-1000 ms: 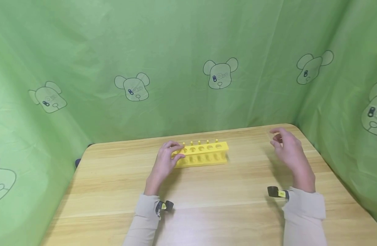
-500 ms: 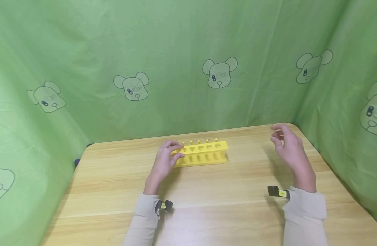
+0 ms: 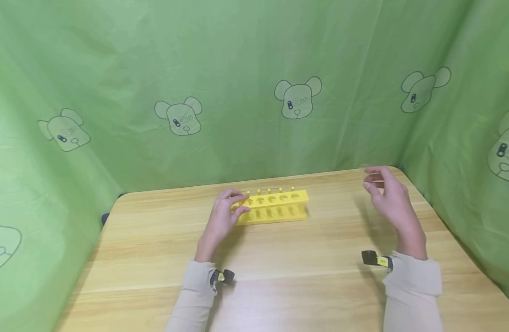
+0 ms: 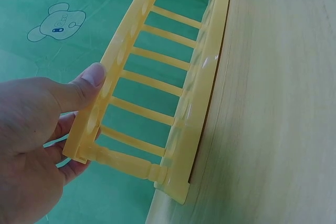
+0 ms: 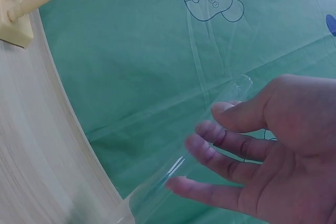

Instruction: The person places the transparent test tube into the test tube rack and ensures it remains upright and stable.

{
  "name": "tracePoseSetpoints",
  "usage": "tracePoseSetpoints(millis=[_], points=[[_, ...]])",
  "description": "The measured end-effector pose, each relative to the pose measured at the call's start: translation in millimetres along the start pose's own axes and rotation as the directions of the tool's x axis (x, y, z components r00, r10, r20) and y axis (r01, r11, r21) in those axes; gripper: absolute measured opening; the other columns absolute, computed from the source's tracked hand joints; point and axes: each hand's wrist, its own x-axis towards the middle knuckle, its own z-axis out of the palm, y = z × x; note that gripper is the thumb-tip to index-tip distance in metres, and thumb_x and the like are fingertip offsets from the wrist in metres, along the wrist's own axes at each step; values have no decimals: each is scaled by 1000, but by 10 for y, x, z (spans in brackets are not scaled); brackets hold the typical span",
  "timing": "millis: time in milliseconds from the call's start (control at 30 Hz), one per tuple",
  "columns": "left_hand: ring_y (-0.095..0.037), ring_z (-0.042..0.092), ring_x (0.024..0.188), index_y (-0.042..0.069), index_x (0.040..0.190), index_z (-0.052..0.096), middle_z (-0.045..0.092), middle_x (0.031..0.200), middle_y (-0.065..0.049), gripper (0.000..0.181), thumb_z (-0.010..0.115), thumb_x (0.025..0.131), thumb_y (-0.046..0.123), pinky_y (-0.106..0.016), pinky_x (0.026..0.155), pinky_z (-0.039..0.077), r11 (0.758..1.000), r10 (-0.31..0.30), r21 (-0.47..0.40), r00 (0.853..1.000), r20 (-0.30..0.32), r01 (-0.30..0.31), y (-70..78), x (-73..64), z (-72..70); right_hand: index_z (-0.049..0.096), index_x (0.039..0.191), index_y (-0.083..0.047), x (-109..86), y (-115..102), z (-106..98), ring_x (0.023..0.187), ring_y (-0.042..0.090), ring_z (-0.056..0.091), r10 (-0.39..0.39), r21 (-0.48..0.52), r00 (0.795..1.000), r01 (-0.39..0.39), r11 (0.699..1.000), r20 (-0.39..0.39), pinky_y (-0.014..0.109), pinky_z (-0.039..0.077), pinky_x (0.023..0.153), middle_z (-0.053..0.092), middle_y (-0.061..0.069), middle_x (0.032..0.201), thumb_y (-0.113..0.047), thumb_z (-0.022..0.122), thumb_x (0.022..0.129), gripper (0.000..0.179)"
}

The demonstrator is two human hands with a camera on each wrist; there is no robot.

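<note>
A yellow test tube rack stands on the table, with a row of round holes along its top and short pegs behind. My left hand grips the left end of its upper bar; in the left wrist view the thumb lies on top and fingers curl beneath. Off to the right, my right hand holds a clear test tube above the table, between thumb and fingertips. The tube slants in the right wrist view, its lower end over the table edge line. In the head view it barely shows.
The wooden table reaches back to a green curtain printed with bear heads, which also closes both sides. A dark strap with a small black camera sits on each wrist.
My right hand's fingers have shifted slightly upward, and the test tube's top end shows higher above them. My left hand and the rack stay in place.
</note>
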Motion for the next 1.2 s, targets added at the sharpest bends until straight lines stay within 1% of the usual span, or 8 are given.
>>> tracePoseSetpoints(millis=[167,333,400,500,667,733,967,1200], points=[[-27,60,115,3,121,73,68,120,-10,38,81,86,16,-39,104,50,1000,3,-1,1000,-2,-3,-10,1,9,46,143,1,0,9,11,122,49,54,-3,16,1000,3,1000,-11,31,47,83,60,25,127,-11,50,108,37],[-28,60,115,3,121,73,68,120,-10,38,81,86,16,-40,104,50,1000,6,-2,1000,0,-6,-8,1,11,46,142,3,3,35,18,119,44,56,-8,58,999,10,998,-35,9,46,75,60,25,125,-9,51,107,37],[-28,60,115,3,121,73,68,120,-10,38,81,87,16,-40,105,49,1000,3,0,1000,2,-3,-6,3,11,46,141,4,7,39,21,116,41,57,-10,82,999,13,997,-44,4,46,73,60,26,124,-7,52,106,37],[-27,60,116,3,122,73,68,120,-10,38,81,87,17,-39,106,49,1000,1,-2,1000,2,-1,-4,4,12,45,140,5,13,41,21,110,25,59,-7,113,999,12,994,-49,6,50,73,60,26,124,-6,53,106,37],[-27,60,116,3,121,73,68,120,-10,38,81,87,17,-39,106,49,1000,-2,-14,1000,-4,2,-13,-4,15,42,140,6,18,45,13,102,-1,53,-5,159,999,14,987,-53,12,55,76,59,26,125,-6,53,106,38],[-27,60,115,3,121,73,68,120,-10,38,81,87,17,-38,106,49,1000,-3,-15,1000,-5,2,-14,-6,13,41,140,6,15,41,8,103,0,53,-2,168,998,12,986,-57,13,56,76,58,25,126,-6,54,106,38],[-27,61,115,3,121,74,68,119,-10,38,82,86,16,-40,105,49,1000,12,-14,1000,-12,-12,-14,-5,11,41,138,6,18,23,0,110,16,59,24,185,997,-9,983,-77,13,56,79,58,16,122,-7,57,105,40],[-27,61,114,2,120,74,68,118,-10,38,82,86,16,-40,104,50,1000,10,-18,1000,-9,-10,-15,-3,13,41,140,6,18,25,1,106,3,55,12,205,995,8,979,-96,14,57,78,56,19,125,-6,58,104,42]])
